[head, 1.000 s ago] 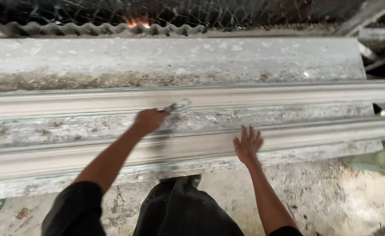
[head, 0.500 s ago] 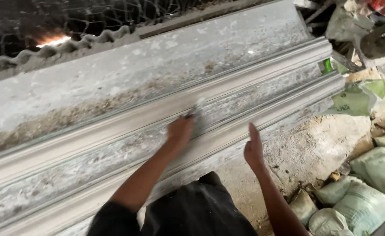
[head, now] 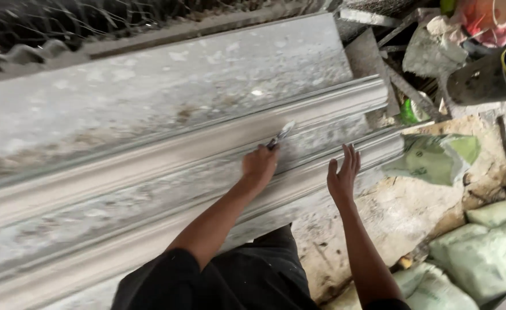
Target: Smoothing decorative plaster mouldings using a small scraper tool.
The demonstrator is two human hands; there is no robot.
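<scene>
Grey cement moulding (head: 167, 172), long and profiled with raised ribs and hollows, lies slantwise across the view on a rough cement-crusted tabletop (head: 150, 80). Its surface is patchy, with paler smears between the ribs.

Left hand (head: 259, 165): clenched around the handle of a small brush (head: 280, 135), whose pale bristle end rests against the upper rib of the moulding. Only the tip and ferrule of the brush show past the fist.

Right hand (head: 342, 175): released, palm flat, fingers extended and together, set against the lower edge of the moulding near its far end. It holds nothing.

Both forearms are bare; dark sleeves and dark clothing show at the bottom of the frame.

Surroundings: pale green sacks (head: 482, 247) are piled on the ground at lower right, and a further flattened green sack (head: 436, 158) lies just beyond the end of the moulding. A dark bucket (head: 488, 72) stands at upper right among scrap boards and rubble. Sandy, cement-stained ground (head: 402, 212) lies between the moulding and the sacks.
</scene>
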